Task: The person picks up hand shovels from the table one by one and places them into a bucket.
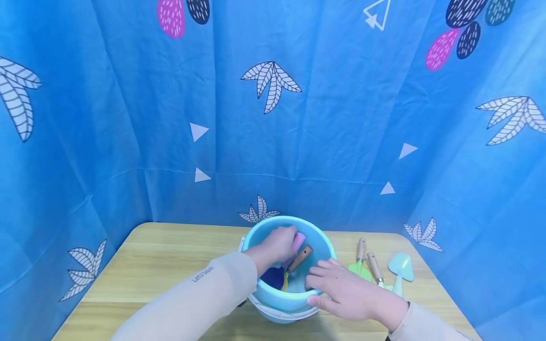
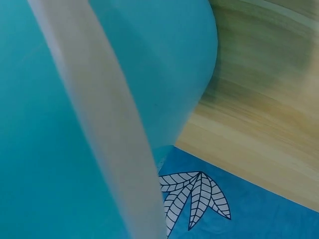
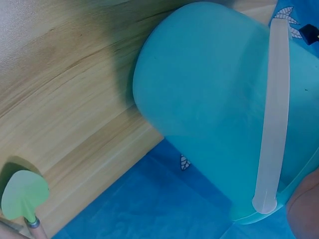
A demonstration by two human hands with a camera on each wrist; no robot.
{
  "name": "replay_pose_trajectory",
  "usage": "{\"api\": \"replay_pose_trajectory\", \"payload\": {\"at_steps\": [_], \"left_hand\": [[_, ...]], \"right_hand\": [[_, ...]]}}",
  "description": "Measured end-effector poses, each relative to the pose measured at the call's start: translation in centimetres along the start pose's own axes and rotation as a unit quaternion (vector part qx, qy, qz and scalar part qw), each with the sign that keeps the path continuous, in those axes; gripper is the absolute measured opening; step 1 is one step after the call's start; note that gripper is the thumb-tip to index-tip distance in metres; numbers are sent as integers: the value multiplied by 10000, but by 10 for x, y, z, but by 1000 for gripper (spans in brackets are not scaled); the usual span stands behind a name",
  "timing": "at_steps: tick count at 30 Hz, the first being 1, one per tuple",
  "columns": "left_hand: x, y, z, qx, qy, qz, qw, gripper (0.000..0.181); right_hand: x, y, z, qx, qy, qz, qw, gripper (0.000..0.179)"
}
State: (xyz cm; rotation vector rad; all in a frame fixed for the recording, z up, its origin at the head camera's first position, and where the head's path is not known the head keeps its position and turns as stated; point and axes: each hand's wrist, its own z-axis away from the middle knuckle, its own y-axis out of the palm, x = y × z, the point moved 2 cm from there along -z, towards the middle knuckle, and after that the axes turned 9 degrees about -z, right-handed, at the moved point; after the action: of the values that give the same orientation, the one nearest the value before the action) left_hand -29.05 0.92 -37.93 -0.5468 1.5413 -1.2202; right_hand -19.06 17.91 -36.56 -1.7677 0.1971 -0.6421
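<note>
A light blue bucket stands at the middle of the table's near part, its white carrying handle hanging down the outside. Reaching inside it, my left hand grips a purple, handle-like piece; the rest of that piece is hidden. Below that hand lie a dark blue scoop-like part and a wooden handle with a yellow part at its lower end. My right hand holds the bucket's right rim, fingers over the inside and thumb outside. The left wrist view shows only the bucket's wall and handle.
Right of the bucket lie a green toy shovel with a wooden handle, another wooden-handled tool partly hidden by my right hand, and a mint toy shovel. A blue patterned curtain surrounds the wooden table at the back and sides.
</note>
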Motion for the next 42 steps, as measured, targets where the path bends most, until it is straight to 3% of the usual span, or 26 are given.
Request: {"api": "replay_pose_trajectory", "payload": {"at_steps": [9, 18, 25, 30, 37, 42], "left_hand": [[0, -1, 3, -34, 82, -11, 10000, 28], [3, -1, 0, -90, 53, -237, 9997, 8], [3, -3, 3, -231, -44, -145, 9996, 11], [2, -10, 9, -466, -222, 222, 9984, 25], [10, -25, 19, -831, -48, -353, 9959, 21], [15, -37, 30, -1004, -17, -287, 9945, 23]], "right_hand": [[-2, 1, 0, 4, -69, 37, 10000, 12], [-1, 0, -1, -25, -30, 24, 10000, 12], [-2, 0, -1, 5, -13, 66, 10000, 13], [-3, 0, 0, 10, -6, 78, 10000, 14], [-1, 0, 0, 9, -18, 42, 10000, 14], [-2, -1, 0, -40, 3, 71, 10000, 14]]}}
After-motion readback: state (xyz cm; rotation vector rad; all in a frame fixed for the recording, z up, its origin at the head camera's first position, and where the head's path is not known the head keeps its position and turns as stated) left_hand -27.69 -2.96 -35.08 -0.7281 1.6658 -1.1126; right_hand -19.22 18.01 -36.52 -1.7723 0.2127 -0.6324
